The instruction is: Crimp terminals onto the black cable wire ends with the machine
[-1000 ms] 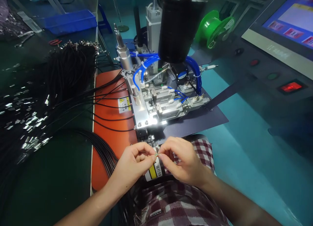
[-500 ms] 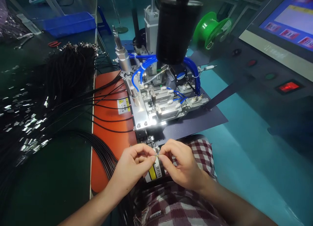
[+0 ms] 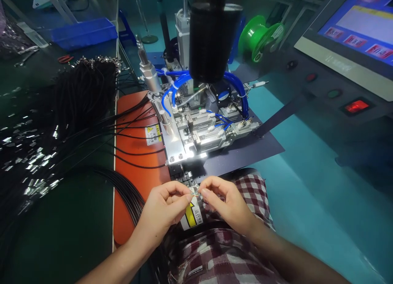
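My left hand [image 3: 166, 204] is closed in a pinch, thumb against forefinger, on the fine wires [image 3: 195, 195] of a cable end. Facing it, my right hand [image 3: 227, 202] pinches the same thin wires from the other side. A narrow gap separates the fingertips, with whitish and orange strands spanning it; their exact number is too small to tell. Just below the fingers lies a white label with a yellow arrow [image 3: 190, 216], fixed on the machine's front track. Black cables [image 3: 127, 189] run beside my left wrist.
Ahead stands a metal machine [image 3: 208, 130] with blue air tubes, under a black nozzle [image 3: 211, 42]. An orange board [image 3: 135, 124] carries several black cables. A large cable bundle [image 3: 86, 83] lies left. A control screen [image 3: 362, 34] and green spool [image 3: 258, 38] are at right.
My fingertips have drawn slightly apart, and more of the thin wires shows between them. The whole view has shifted a little; the machine and the cables on the board look unchanged.
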A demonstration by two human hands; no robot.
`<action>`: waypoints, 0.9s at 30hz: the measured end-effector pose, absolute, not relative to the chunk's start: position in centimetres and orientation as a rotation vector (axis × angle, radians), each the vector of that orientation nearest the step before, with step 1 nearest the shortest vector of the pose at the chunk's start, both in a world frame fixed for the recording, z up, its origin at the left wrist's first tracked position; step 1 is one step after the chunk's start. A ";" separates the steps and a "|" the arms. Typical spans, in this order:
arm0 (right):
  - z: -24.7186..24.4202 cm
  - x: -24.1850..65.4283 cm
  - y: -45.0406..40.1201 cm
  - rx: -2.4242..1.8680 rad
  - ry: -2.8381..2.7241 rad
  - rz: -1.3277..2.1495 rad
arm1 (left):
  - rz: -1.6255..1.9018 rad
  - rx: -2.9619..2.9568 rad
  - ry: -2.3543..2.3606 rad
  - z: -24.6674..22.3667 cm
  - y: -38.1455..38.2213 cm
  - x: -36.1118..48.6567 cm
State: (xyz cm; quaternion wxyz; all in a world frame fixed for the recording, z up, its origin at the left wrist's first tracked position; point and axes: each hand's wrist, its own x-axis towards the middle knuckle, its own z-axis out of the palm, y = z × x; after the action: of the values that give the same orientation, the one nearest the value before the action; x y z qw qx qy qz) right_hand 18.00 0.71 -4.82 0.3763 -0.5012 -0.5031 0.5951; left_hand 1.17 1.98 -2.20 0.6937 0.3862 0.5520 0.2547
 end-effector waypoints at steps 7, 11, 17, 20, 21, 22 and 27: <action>-4.7 17.5 0.8 -1.286 -1.369 1.414 | 0.563 0.857 1.217 -2.2 2.2 1.2; -4.5 17.7 1.1 -1.254 -1.365 1.506 | 0.529 0.903 1.227 -1.9 2.2 1.2; -3.6 18.3 1.4 -1.249 -1.516 1.435 | 0.482 0.928 1.218 -1.7 2.3 1.1; -3.3 18.6 1.4 -1.261 -1.625 1.380 | 0.472 0.936 1.221 -1.6 2.3 1.1; -3.2 18.7 1.4 -1.263 -1.647 1.371 | 0.473 0.936 1.221 -1.6 2.3 1.1; -3.1 18.7 1.4 -1.262 -1.661 1.362 | 0.472 0.937 1.220 -1.6 2.3 1.1; -3.6 18.3 1.4 -1.238 -1.584 1.430 | 0.466 0.942 1.200 -2.0 2.2 1.0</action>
State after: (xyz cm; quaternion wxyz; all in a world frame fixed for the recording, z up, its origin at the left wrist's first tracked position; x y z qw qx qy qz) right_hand 18.29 1.44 -3.63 0.3309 -0.4737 -0.6059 0.5468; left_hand 0.96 2.22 -1.97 0.6986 0.4225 0.5383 0.2090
